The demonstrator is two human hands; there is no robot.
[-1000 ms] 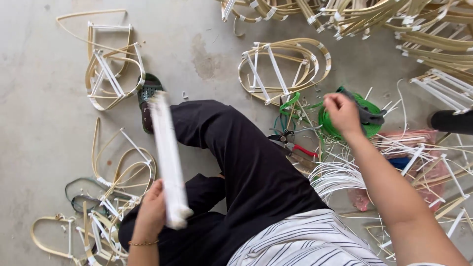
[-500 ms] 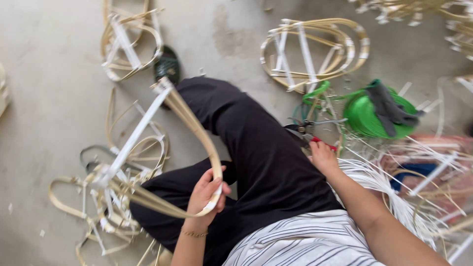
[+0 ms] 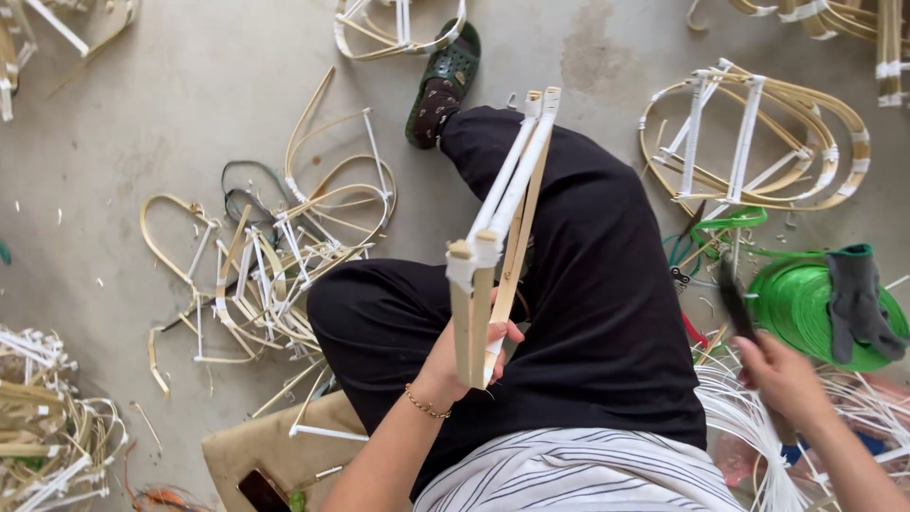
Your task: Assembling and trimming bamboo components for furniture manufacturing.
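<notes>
- Bamboo frame (image 3: 502, 223) standing on end at frame centre, rising from the left hand (image 3: 462, 356) up across the black-trousered lap (image 3: 588, 313) toward the upper middle.
- Left hand closing around the frame's lower end, fingers wrapping the paired slats just under the white-taped joint.
- Looking light and thin, judging by the one-handed hold; slats probably stiff along their length yet springy sideways, with the taped joints likely the weak spots.
- Best taking hold near a taped crossing, where slats are bound together, rather than mid-span where a single strip could flex or split.
- Right hand (image 3: 782, 379) gripping a dark slim tool (image 3: 735, 303) at the lower right, well apart from the frame; kind of tool too blurred for telling.
- Lying around: green coil (image 3: 806, 303) with a grey glove (image 3: 858, 299) on it at right, white strips (image 3: 749, 427) under the right hand, finished oval frames (image 3: 758, 142) at upper right, loose bent frames (image 3: 275, 256) at left on the concrete floor (image 3: 142, 114).
</notes>
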